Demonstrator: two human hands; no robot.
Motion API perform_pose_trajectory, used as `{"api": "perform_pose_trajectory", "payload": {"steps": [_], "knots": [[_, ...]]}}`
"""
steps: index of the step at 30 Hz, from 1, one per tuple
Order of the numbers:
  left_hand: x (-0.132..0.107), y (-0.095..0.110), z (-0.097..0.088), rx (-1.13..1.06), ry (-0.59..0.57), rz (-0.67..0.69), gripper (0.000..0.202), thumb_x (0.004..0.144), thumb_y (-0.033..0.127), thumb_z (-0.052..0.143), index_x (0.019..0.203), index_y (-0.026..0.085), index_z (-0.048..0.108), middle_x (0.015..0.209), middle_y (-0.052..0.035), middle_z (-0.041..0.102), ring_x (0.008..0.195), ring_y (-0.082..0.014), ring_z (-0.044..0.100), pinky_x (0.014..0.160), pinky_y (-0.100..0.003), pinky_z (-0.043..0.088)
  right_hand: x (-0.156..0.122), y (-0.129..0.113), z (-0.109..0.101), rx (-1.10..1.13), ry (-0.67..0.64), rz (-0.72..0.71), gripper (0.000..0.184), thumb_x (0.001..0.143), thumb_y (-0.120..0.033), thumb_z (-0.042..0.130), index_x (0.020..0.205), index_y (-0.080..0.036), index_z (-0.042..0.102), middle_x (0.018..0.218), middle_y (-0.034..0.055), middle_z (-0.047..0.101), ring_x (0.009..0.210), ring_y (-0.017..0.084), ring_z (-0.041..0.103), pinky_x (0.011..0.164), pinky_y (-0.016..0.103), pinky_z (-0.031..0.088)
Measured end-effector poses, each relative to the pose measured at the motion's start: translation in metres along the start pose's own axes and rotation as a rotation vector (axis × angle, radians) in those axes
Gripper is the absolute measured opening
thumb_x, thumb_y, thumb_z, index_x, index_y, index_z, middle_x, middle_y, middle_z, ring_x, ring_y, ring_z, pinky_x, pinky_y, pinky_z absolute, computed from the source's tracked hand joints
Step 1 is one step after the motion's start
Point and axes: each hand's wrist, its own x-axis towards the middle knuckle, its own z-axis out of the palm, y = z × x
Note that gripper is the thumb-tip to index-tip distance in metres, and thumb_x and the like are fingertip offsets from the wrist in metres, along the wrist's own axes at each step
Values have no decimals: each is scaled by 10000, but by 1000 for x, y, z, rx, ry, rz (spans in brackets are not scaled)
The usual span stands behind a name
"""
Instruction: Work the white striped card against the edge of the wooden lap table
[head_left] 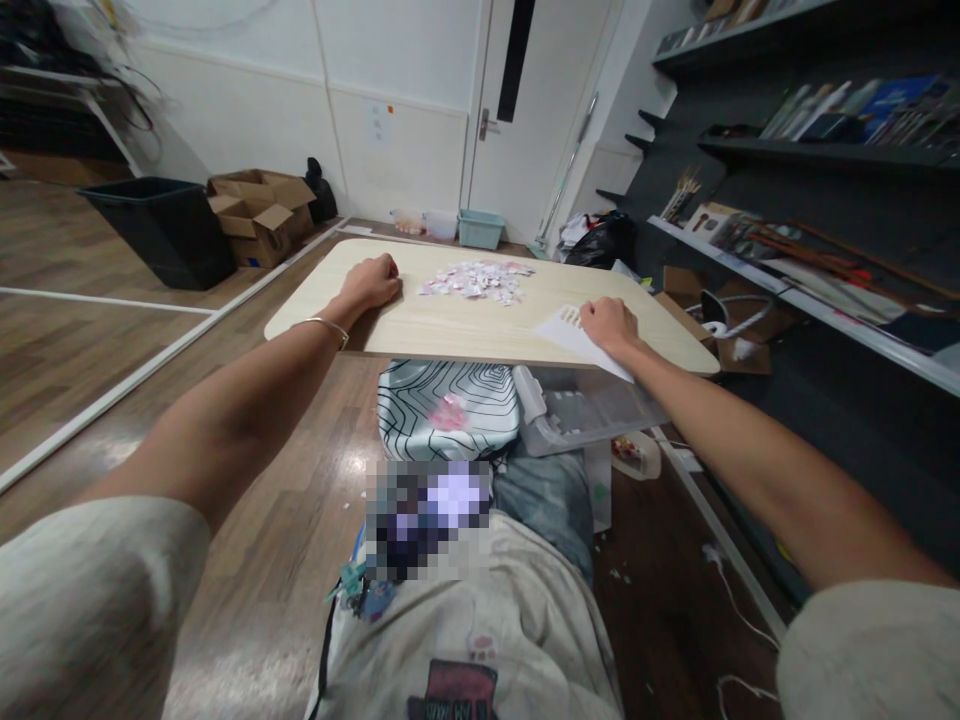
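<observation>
A pile of small white paper scraps [480, 281], some tinged pink, lies loose on the pale wooden table [465, 335]. My left hand [373, 282] rests left of the pile, its fingers curled in a loose fist with nothing seen in them. On the right, my right hand [609, 322] is closed over the right side of a white sheet of paper [574, 338]. A row of small cut-outs runs along the sheet's upper edge, and a corner of it hangs past the table's near edge. The fingertips of both hands are hidden.
Below the table edge are a patterned white bag [450, 410] and a clear plastic box [592, 412]. A black bin [161, 230] and cardboard boxes [262, 205] stand at left. Dark shelves [810, 200] line the right. A teal basket [481, 229] sits behind.
</observation>
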Motion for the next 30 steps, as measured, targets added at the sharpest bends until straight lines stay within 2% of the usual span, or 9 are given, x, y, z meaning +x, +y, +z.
{"api": "perform_pose_trajectory", "payload": {"steps": [3,6,11,18,23,30], "knots": [[-3,1,-2,-15,9,-4,611,894,340,799,1485,203,871,1439,-235,907,1443,-498,802,1255,-564,639,6,38,1,-26,9,85,625,1317,-316,442,1592,-16,916,1597,384,856,1560,454,838,1265,473,657],[-5,2,-4,-24,17,4,599,891,355,794,1464,204,879,1395,-231,909,1437,-501,799,1252,-568,643,9,57,3,-19,34,130,621,1305,-312,451,1584,-3,911,1566,404,856,1539,461,841,1233,474,660],[-3,1,-4,-32,24,6,602,875,373,812,1452,214,882,1369,-229,920,1448,-509,800,1251,-582,651,11,54,5,16,47,144,596,1306,-311,479,1594,1,898,1597,407,840,1545,463,836,1228,458,647],[1,2,-3,-44,4,-18,607,855,386,848,1433,203,870,1464,-249,899,1501,-521,780,1294,-597,631,13,51,4,21,41,162,582,1330,-307,477,1620,-22,893,1651,388,824,1574,445,829,1259,441,624],[-1,1,-4,-31,9,5,531,852,397,828,1352,230,887,1351,-245,929,1413,-518,822,1227,-598,662,16,53,7,34,32,151,579,1334,-327,492,1614,-42,911,1606,365,861,1555,427,846,1231,412,639],[-6,0,-8,-48,5,29,474,857,409,801,1296,254,882,1335,-249,932,1388,-535,837,1182,-595,674,15,53,5,30,17,147,597,1325,-318,464,1623,-55,909,1653,358,845,1570,418,841,1207,402,645]]}}
